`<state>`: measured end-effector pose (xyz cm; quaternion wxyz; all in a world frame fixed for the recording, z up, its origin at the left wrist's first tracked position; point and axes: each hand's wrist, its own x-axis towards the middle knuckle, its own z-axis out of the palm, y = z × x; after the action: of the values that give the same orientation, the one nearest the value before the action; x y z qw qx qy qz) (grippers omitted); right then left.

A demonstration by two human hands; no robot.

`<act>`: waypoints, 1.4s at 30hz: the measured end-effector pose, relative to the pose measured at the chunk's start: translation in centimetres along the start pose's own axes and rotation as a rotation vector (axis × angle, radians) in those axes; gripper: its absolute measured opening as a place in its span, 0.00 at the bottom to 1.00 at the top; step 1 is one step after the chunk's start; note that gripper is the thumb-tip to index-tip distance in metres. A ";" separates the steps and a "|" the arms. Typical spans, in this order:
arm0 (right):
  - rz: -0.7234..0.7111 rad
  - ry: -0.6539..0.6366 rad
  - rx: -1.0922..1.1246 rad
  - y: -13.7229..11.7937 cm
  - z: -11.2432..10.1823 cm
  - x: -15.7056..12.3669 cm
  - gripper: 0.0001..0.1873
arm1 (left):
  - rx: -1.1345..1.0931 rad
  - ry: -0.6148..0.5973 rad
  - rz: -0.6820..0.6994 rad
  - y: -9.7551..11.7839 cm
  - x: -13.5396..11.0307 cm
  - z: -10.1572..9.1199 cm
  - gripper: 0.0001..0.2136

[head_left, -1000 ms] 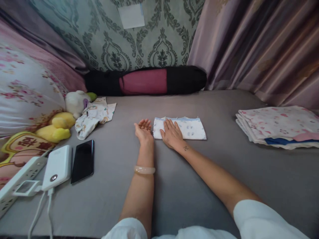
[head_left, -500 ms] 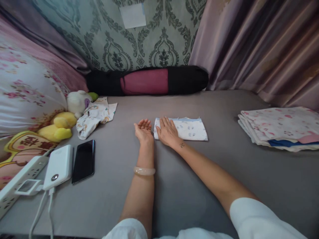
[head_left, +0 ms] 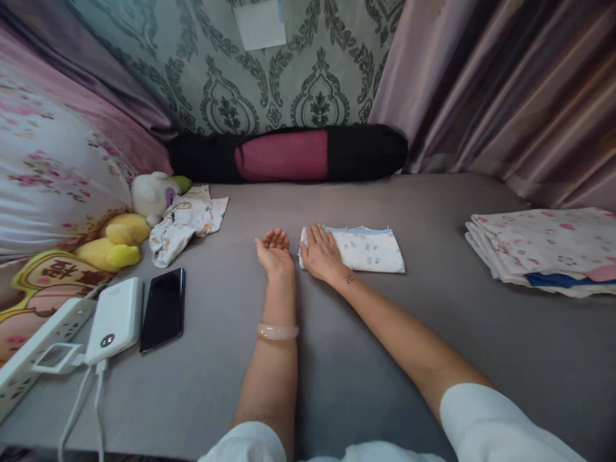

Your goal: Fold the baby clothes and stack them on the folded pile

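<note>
A white cloth with small grey prints and a blue edge (head_left: 370, 250) lies folded into a flat rectangle on the grey sheet (head_left: 366, 359). My right hand (head_left: 321, 251) rests palm down on its left end, fingers stretched out and hiding part of the cloth. Just left of the cloth, my left hand (head_left: 275, 251) is turned palm up with its fingers loosely curled and apart. Nothing lies in that palm, and it is clear of the cloth by a small gap.
At right lies a stack of folded printed cloths (head_left: 553, 247). On the left are a crumpled printed garment (head_left: 185, 221), a phone (head_left: 163, 310), a white power bank (head_left: 114, 321), a power strip (head_left: 43, 340) and plush toys (head_left: 118, 244). A long black-and-pink bag (head_left: 283, 156) lines the wall.
The view has shifted slightly. My left hand sits a little farther left of the cloth, while my right hand stays flat on it.
</note>
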<state>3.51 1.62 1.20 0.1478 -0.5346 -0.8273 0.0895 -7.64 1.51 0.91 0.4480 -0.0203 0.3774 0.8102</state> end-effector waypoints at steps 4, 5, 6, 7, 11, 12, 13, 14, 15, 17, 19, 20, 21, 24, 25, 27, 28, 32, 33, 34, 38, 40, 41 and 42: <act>-0.063 0.011 0.015 -0.9 0.5 0.4 0.32 | 0.012 -0.032 0.055 0.3 1.2 -0.9 0.21; -0.069 -0.003 0.016 -0.9 0.8 0.5 0.32 | 0.011 -0.029 0.062 0.4 1.4 -1.1 0.22; -0.071 -0.016 0.016 -1.0 1.1 0.5 0.32 | 0.007 -0.021 0.067 0.5 1.6 -1.2 0.22; -0.072 -0.026 0.014 -1.0 1.3 0.4 0.32 | 0.004 -0.014 0.068 0.6 1.7 -1.3 0.22; -0.069 -0.031 0.004 -0.9 1.9 0.4 0.32 | 0.015 -0.027 0.059 0.5 1.8 -1.3 0.22; -0.068 -0.037 0.006 -0.9 1.8 0.4 0.32 | 0.018 -0.030 0.051 0.4 1.7 -1.3 0.23; -0.067 -0.044 0.009 -0.9 1.7 0.5 0.32 | 0.017 -0.028 0.041 0.3 1.6 -1.2 0.22; -0.067 -0.050 0.015 -0.9 1.5 0.5 0.32 | 0.016 -0.026 0.030 0.3 1.5 -1.1 0.22; -0.064 -0.048 0.020 -0.8 1.3 0.4 0.31 | 0.018 -0.027 0.018 0.2 1.4 -0.9 0.22; -0.056 -0.019 0.020 -0.6 0.6 0.1 0.31 | 0.039 -0.047 -0.002 0.1 0.9 -0.6 0.21; -0.044 0.028 0.001 -0.1 0.0 -0.4 0.30 | 0.078 -0.088 -0.021 0.0 0.4 -0.2 0.20; -0.041 0.047 -0.013 0.3 -0.3 -0.7 0.30 | 0.100 -0.114 -0.030 -0.1 0.1 0.0 0.20; -0.040 0.061 -0.028 0.7 -0.5 -1.1 0.30 | 0.123 -0.145 -0.037 -0.2 -0.3 0.2 0.20; -0.041 0.055 -0.066 1.8 -0.6 -1.9 0.30 | 0.196 -0.246 -0.044 -0.6 -1.2 0.9 0.20; -0.039 0.042 -0.074 2.1 -0.5 -2.0 0.30 | 0.224 -0.275 -0.044 -0.8 -1.4 1.0 0.21; -0.027 0.016 -0.083 2.5 -0.2 -2.2 0.30 | 0.277 -0.328 -0.046 -1.2 -1.8 1.3 0.22; -0.023 0.010 -0.086 2.5 0.0 -2.2 0.30 | 0.299 -0.352 -0.046 -1.4 -2.0 1.4 0.22; -0.025 0.028 -0.084 2.4 0.2 -2.1 0.29 | 0.355 -0.445 -0.028 -1.9 -2.5 1.5 0.22; -0.028 0.024 -0.077 2.4 0.1 -2.1 0.29 | 0.365 -0.464 -0.017 -2.0 -2.7 1.5 0.21; -0.029 0.020 -0.068 2.4 -0.1 -2.2 0.28 | 0.375 -0.483 -0.005 -2.1 -2.9 1.5 0.21; 0.010 0.047 -0.058 3.0 -1.2 -2.7 0.28 | 0.442 -0.537 0.028 -2.6 -3.6 1.5 0.19; 0.053 0.068 -0.071 3.7 -1.8 -3.0 0.29 | 0.496 -0.552 0.053 -3.0 -3.8 1.4 0.16; 0.070 0.070 -0.078 4.1 -2.0 -3.2 0.29 | 0.527 -0.556 0.069 -3.3 -3.8 1.3 0.14; 0.083 0.068 -0.083 4.6 -2.2 -3.3 0.30 | 0.562 -0.562 0.086 -3.5 -3.9 1.2 0.11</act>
<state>9.42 0.47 1.33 0.1496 -0.5770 -0.8018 0.0432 -2.35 0.62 1.12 0.4874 0.3415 0.4477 0.6674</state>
